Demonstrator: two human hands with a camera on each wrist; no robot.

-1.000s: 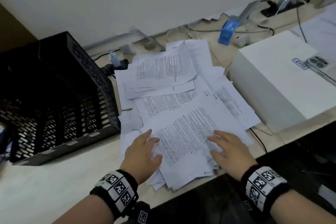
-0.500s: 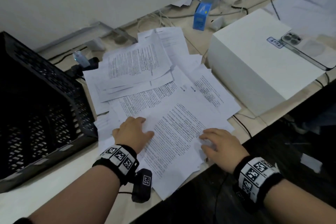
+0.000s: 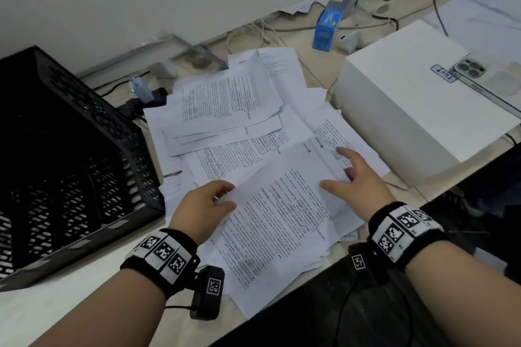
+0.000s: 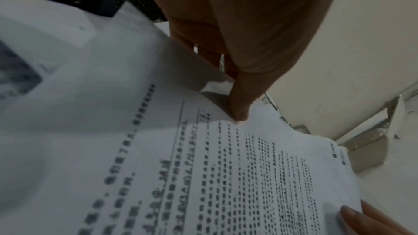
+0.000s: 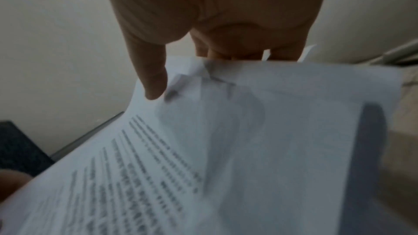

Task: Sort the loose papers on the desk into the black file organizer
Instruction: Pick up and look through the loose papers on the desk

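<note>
My left hand (image 3: 204,207) has the top sheet (image 3: 284,217) of the loose papers (image 3: 225,110) by its left edge: the thumb lies on the printed face and the other fingers (image 4: 204,54) are tucked under the paper, so the edge is pinched between them and lifted a little off the heap. In the left wrist view the thumb tip presses down right at the paper's margin, with the lines of print running away from it. My right hand (image 3: 358,180) is on the opposite, right edge of the same sheet; the thumb points in across the page, the index finger stretches forward over the sheets beyond, and in the right wrist view the remaining fingers (image 5: 228,54) go under the crumpled upper edge while the thumb sits on top, so this hand is gripping the sheet as well. The sheet spans the gap between my two hands, tilted, its near corner hanging over the front edge of the desk (image 3: 318,70). Under it the rest of the papers lie in a loose overlapping spread across the desk, reaching back toward the wall. The black file organizer (image 3: 70,166) stands just left of the pile, its mesh side close to the outermost sheets, and none of the papers I can see are inside it. A white box (image 3: 408,110) sits to the right of the pile with a phone (image 3: 490,82) lying on top, and a small blue box (image 3: 325,28) stands behind among cables.
</note>
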